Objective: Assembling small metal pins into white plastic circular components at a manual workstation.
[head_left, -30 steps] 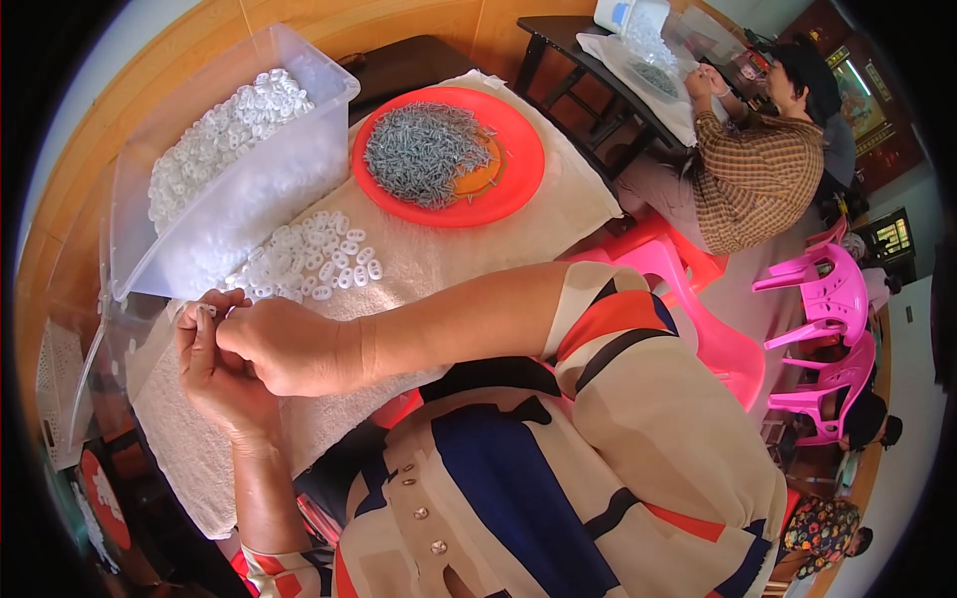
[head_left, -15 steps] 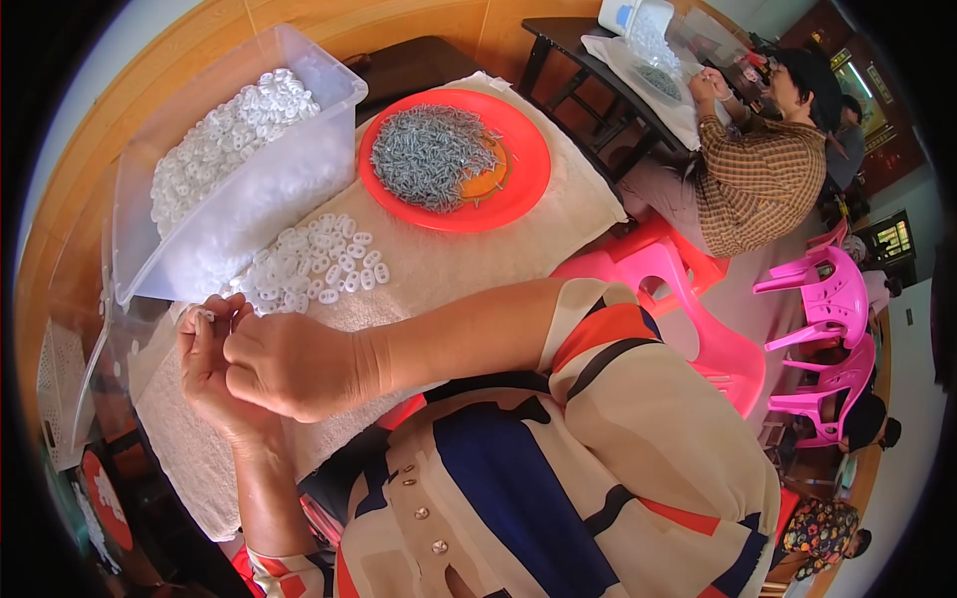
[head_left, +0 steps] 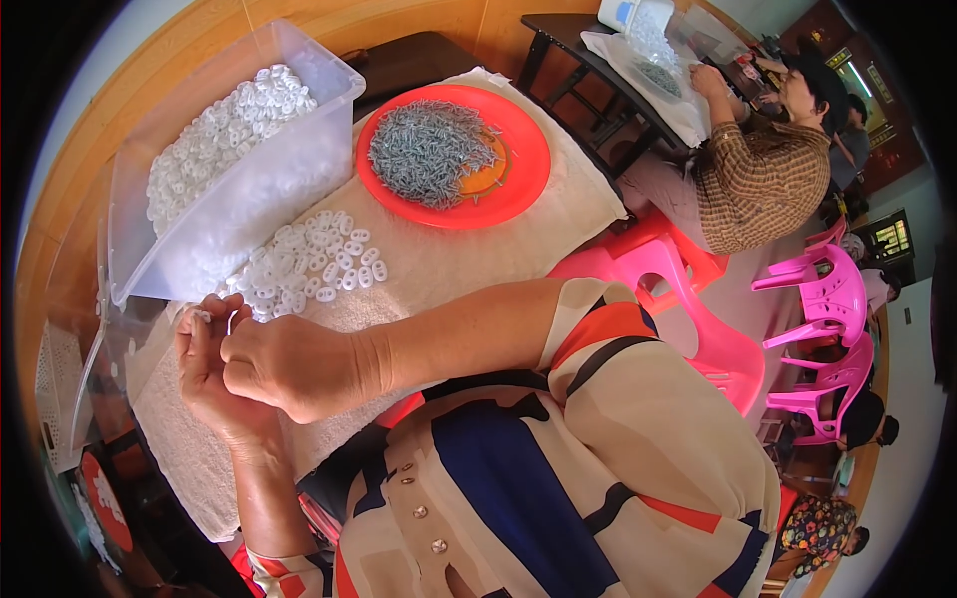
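My left hand (head_left: 211,384) is closed near the table's left side, pinching a small white plastic piece (head_left: 203,316) at its fingertips. Against it my right hand (head_left: 294,364) is curled in a fist, its back toward me; the fingers hide whatever it may hold. Just beyond both hands lies a loose pile of white oval pieces with two holes (head_left: 317,254). A clear plastic bin (head_left: 344,95) of the same white pieces stands behind the pile. To its right, a red plate (head_left: 526,159) carries a heap of small grey screws (head_left: 424,154) beside an orange disc (head_left: 486,177).
A beige towel (head_left: 439,269) covers the table. Pink plastic chairs (head_left: 698,329) stand to the right. A person in a checked shirt (head_left: 763,184) sits at another dark table (head_left: 558,35) at the back right. At the lower left is a red round dish (head_left: 108,498) with white pieces.
My hands stay together in nearly the same place, with only a slight shift of the fingers. The person in the checked shirt has moved their hands a little.
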{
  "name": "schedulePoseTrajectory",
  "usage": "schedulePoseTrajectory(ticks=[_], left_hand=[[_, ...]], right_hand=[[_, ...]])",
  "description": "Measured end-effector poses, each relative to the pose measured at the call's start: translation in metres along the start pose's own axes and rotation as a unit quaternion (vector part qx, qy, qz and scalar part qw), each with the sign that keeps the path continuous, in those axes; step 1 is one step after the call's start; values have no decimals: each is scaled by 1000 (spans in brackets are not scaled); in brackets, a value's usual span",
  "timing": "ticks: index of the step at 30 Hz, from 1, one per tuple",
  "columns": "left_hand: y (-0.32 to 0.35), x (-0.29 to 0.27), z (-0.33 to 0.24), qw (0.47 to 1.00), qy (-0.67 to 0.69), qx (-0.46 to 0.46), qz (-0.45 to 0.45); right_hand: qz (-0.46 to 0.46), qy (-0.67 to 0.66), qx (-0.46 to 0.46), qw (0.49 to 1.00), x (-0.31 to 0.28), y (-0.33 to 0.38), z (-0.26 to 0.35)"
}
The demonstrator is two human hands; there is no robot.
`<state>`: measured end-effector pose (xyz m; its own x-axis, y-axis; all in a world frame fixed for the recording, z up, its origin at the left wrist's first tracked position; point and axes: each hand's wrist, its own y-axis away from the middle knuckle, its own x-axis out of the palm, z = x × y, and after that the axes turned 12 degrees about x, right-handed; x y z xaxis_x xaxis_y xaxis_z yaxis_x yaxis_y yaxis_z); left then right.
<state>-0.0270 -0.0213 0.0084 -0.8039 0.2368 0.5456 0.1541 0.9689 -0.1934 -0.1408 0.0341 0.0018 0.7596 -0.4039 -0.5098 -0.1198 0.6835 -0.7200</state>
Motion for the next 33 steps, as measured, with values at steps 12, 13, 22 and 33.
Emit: schedulePoseTrajectory(ticks=[12, 13, 22, 33], left_hand=[[0, -1, 1, 999, -22, 29, 21], [-1, 0, 1, 999, -19, 33, 20], [0, 1, -2, 998, -43, 44, 4], [7, 17, -5, 983, -154, 97, 22]], right_hand=[[1, 7, 112, 994, 15, 8, -3], [-24, 52, 75, 996, 15, 9, -3], [-14, 57, -15, 998, 7, 6, -5], [-25, -109, 126, 986, 3, 3, 1]])
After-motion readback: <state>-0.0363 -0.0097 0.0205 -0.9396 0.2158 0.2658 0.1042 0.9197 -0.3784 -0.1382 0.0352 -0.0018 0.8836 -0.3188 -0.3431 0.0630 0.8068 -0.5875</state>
